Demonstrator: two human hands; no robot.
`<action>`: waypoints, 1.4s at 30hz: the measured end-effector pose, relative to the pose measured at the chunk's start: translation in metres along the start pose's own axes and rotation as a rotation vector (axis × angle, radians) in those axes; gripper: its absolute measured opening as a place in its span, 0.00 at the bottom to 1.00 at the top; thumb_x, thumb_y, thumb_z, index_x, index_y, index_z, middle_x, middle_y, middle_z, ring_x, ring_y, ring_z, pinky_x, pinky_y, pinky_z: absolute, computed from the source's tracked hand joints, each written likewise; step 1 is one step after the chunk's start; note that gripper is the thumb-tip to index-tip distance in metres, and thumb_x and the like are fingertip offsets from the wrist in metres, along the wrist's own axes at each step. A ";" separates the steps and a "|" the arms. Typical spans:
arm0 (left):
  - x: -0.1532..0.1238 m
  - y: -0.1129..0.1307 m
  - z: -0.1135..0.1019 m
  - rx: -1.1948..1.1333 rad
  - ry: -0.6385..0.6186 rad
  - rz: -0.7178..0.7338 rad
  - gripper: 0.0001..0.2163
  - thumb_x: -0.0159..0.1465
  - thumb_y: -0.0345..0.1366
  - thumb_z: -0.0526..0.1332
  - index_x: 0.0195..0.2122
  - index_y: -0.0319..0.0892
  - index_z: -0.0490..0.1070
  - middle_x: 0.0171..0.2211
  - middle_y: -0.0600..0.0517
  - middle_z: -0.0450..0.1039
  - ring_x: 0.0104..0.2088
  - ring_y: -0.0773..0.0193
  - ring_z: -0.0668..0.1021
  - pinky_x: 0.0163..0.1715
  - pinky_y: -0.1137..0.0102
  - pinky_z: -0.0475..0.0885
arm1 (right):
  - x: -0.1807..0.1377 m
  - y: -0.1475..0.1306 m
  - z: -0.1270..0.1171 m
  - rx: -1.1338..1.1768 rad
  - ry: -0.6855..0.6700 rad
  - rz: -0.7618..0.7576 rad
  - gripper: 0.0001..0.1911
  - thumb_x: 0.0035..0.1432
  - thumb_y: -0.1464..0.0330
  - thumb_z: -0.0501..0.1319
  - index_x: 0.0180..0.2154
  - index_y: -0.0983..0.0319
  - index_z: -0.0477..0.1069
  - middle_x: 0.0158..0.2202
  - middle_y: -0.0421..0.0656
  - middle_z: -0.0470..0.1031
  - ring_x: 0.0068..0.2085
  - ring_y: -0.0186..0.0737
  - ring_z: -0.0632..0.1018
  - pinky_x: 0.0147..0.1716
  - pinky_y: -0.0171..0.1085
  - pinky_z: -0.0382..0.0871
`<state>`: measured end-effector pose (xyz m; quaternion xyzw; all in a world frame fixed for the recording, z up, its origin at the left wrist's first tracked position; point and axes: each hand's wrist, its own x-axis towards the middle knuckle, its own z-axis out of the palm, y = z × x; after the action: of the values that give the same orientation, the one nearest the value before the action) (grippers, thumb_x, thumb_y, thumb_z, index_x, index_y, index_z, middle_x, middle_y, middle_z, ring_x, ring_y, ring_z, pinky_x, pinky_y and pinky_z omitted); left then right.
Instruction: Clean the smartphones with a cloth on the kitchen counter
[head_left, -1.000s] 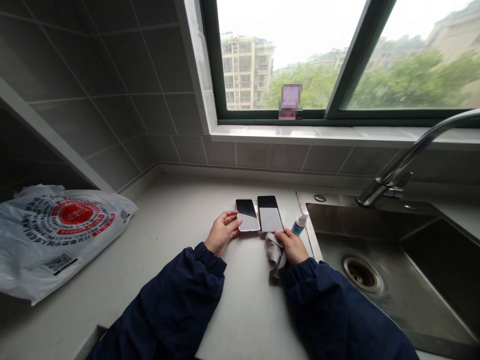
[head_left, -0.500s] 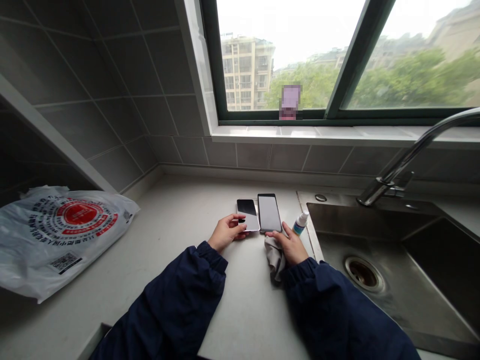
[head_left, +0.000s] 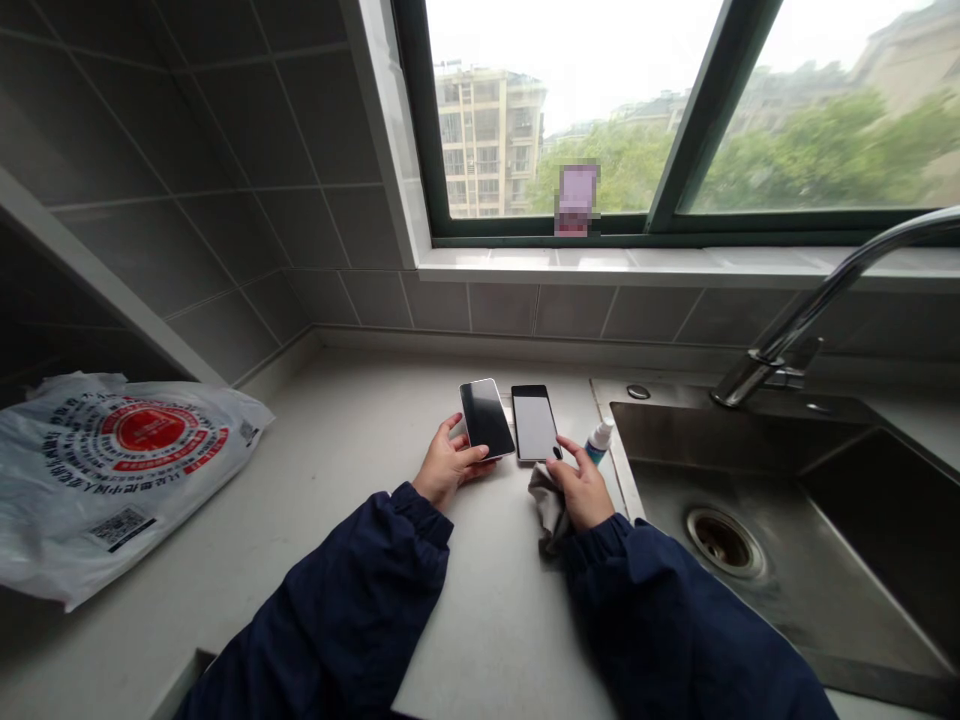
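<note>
A smartphone with a dark screen (head_left: 485, 418) is in my left hand (head_left: 448, 464), tilted, with the thumb on its lower edge and fingers along its left side and underneath. Just right of it lies a second phone with a pale grey screen and black borders (head_left: 534, 424), flat on the counter. My right hand (head_left: 585, 488) is closed on a crumpled grey cloth (head_left: 551, 508) that hangs below the fingers. Its forefinger extends to the lower right corner of the pale-screened phone. Behind that hand stands a small white-capped spray bottle (head_left: 600, 438), its lower part hidden.
The white counter (head_left: 337, 460) holds a printed plastic bag (head_left: 142, 470) at left. To the right is a steel sink (head_left: 675, 500) with a drain (head_left: 724, 542) and a curved faucet (head_left: 780, 350). A window sill (head_left: 637, 262) runs along the back.
My left hand has lifted and tilted the dark-screened phone, which lay flat beside the other one. My right forefinger has shifted up slightly along the pale-screened phone's edge.
</note>
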<state>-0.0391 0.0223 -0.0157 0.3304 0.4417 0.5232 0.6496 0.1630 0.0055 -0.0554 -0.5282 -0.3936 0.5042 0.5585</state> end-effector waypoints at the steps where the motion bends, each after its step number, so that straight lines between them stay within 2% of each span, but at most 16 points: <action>1: -0.001 0.001 0.001 -0.010 -0.045 -0.004 0.39 0.50 0.26 0.73 0.60 0.44 0.55 0.48 0.41 0.75 0.40 0.54 0.82 0.40 0.59 0.80 | -0.002 -0.002 0.001 -0.007 -0.017 -0.015 0.36 0.47 0.55 0.68 0.55 0.66 0.67 0.25 0.39 0.78 0.27 0.41 0.79 0.32 0.39 0.74; 4: -0.004 0.001 0.005 -0.028 -0.155 -0.016 0.29 0.51 0.27 0.71 0.54 0.40 0.63 0.48 0.41 0.75 0.41 0.54 0.82 0.41 0.61 0.79 | -0.009 -0.009 0.004 -0.037 -0.090 -0.070 0.28 0.47 0.54 0.69 0.46 0.65 0.74 0.28 0.42 0.79 0.30 0.41 0.80 0.34 0.40 0.75; 7: -0.007 -0.001 0.008 -0.060 -0.150 -0.005 0.28 0.52 0.26 0.69 0.52 0.44 0.62 0.44 0.46 0.76 0.39 0.55 0.81 0.39 0.59 0.79 | -0.019 -0.018 0.006 -0.083 -0.137 -0.130 0.22 0.48 0.56 0.70 0.42 0.62 0.77 0.35 0.45 0.81 0.36 0.44 0.81 0.39 0.41 0.75; 10: -0.007 -0.004 0.009 -0.078 -0.158 0.005 0.28 0.52 0.24 0.65 0.52 0.46 0.59 0.42 0.49 0.76 0.36 0.56 0.81 0.34 0.60 0.79 | -0.027 -0.023 0.008 -0.194 -0.122 -0.239 0.17 0.51 0.57 0.69 0.40 0.61 0.78 0.35 0.46 0.81 0.37 0.44 0.81 0.40 0.41 0.75; 14: -0.007 -0.005 0.009 -0.106 -0.247 0.019 0.26 0.54 0.27 0.62 0.55 0.43 0.61 0.48 0.42 0.76 0.39 0.53 0.81 0.31 0.62 0.77 | -0.030 -0.025 0.009 -0.295 -0.062 -0.436 0.11 0.56 0.60 0.66 0.38 0.60 0.78 0.35 0.45 0.80 0.36 0.44 0.81 0.38 0.40 0.76; 18: -0.009 -0.004 0.010 -0.136 -0.245 -0.011 0.24 0.56 0.30 0.61 0.55 0.37 0.64 0.48 0.37 0.77 0.36 0.53 0.81 0.25 0.67 0.74 | -0.031 -0.026 0.009 -0.255 -0.046 -0.491 0.09 0.58 0.61 0.65 0.36 0.60 0.76 0.33 0.43 0.78 0.34 0.41 0.80 0.34 0.38 0.77; 20: -0.011 -0.004 0.011 -0.137 -0.218 -0.034 0.24 0.56 0.32 0.61 0.55 0.36 0.66 0.46 0.37 0.78 0.32 0.55 0.81 0.22 0.68 0.72 | -0.032 -0.028 0.009 -0.268 -0.026 -0.514 0.09 0.59 0.61 0.64 0.37 0.59 0.75 0.34 0.43 0.78 0.35 0.42 0.81 0.37 0.40 0.78; 22: -0.012 -0.004 0.012 -0.144 -0.206 -0.061 0.24 0.56 0.34 0.62 0.55 0.35 0.67 0.46 0.37 0.79 0.30 0.55 0.80 0.20 0.68 0.70 | -0.034 -0.031 0.009 -0.328 0.020 -0.609 0.07 0.60 0.63 0.64 0.37 0.59 0.74 0.37 0.44 0.78 0.40 0.44 0.80 0.43 0.43 0.77; 24: -0.014 -0.004 0.013 -0.178 -0.203 -0.111 0.23 0.56 0.34 0.61 0.53 0.33 0.70 0.45 0.37 0.79 0.30 0.55 0.80 0.20 0.67 0.71 | -0.036 -0.034 0.009 -0.395 0.044 -0.759 0.04 0.61 0.66 0.64 0.37 0.58 0.74 0.38 0.44 0.77 0.42 0.45 0.79 0.45 0.45 0.75; 26: -0.015 -0.006 0.013 -0.225 -0.204 -0.180 0.20 0.56 0.34 0.59 0.47 0.29 0.73 0.42 0.36 0.79 0.29 0.56 0.80 0.22 0.67 0.72 | -0.039 -0.038 0.009 -0.420 0.006 -0.879 0.01 0.61 0.69 0.63 0.37 0.58 0.73 0.36 0.44 0.75 0.41 0.44 0.78 0.41 0.43 0.74; 28: -0.016 -0.007 0.013 -0.265 -0.214 -0.225 0.18 0.56 0.35 0.58 0.42 0.25 0.76 0.38 0.36 0.79 0.29 0.57 0.79 0.25 0.67 0.73 | -0.040 -0.041 0.010 -0.420 -0.050 -0.936 0.02 0.61 0.71 0.62 0.37 0.58 0.73 0.33 0.43 0.74 0.37 0.42 0.76 0.37 0.41 0.73; 31: -0.018 -0.006 0.014 -0.319 -0.287 -0.238 0.18 0.56 0.37 0.57 0.38 0.25 0.77 0.36 0.37 0.78 0.32 0.56 0.78 0.31 0.64 0.75 | -0.041 -0.045 0.011 -0.420 -0.062 -0.932 0.02 0.62 0.72 0.61 0.37 0.59 0.72 0.32 0.43 0.73 0.35 0.41 0.75 0.36 0.41 0.71; 34: -0.022 -0.004 0.015 -0.377 -0.390 -0.272 0.19 0.56 0.38 0.56 0.40 0.26 0.77 0.38 0.37 0.76 0.39 0.48 0.79 0.38 0.57 0.76 | -0.040 -0.048 0.010 -0.403 -0.002 -0.890 0.02 0.63 0.70 0.61 0.36 0.59 0.72 0.34 0.43 0.72 0.36 0.41 0.75 0.37 0.41 0.71; 36: -0.024 -0.003 0.017 -0.402 -0.422 -0.307 0.20 0.58 0.40 0.56 0.40 0.28 0.76 0.38 0.37 0.76 0.43 0.45 0.78 0.44 0.53 0.74 | -0.039 -0.047 0.009 -0.401 0.047 -0.856 0.03 0.63 0.68 0.61 0.35 0.59 0.73 0.34 0.42 0.72 0.34 0.39 0.74 0.33 0.40 0.71; 39: -0.026 -0.003 0.020 -0.422 -0.421 -0.325 0.20 0.61 0.43 0.56 0.41 0.29 0.76 0.37 0.38 0.75 0.44 0.45 0.78 0.48 0.51 0.72 | -0.037 -0.043 0.009 -0.383 0.085 -0.746 0.06 0.63 0.64 0.62 0.35 0.58 0.73 0.32 0.41 0.71 0.28 0.35 0.72 0.28 0.37 0.69; 42: -0.027 -0.005 0.021 -0.418 -0.435 -0.322 0.20 0.60 0.44 0.56 0.41 0.29 0.75 0.37 0.39 0.75 0.43 0.46 0.78 0.48 0.51 0.71 | -0.037 -0.036 0.010 -0.309 0.071 -0.604 0.09 0.63 0.60 0.61 0.36 0.59 0.72 0.29 0.40 0.72 0.26 0.34 0.72 0.25 0.35 0.69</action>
<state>-0.0198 -0.0040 -0.0057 0.2199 0.2226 0.4106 0.8564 0.1523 -0.0263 -0.0147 -0.4836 -0.5843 0.2318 0.6091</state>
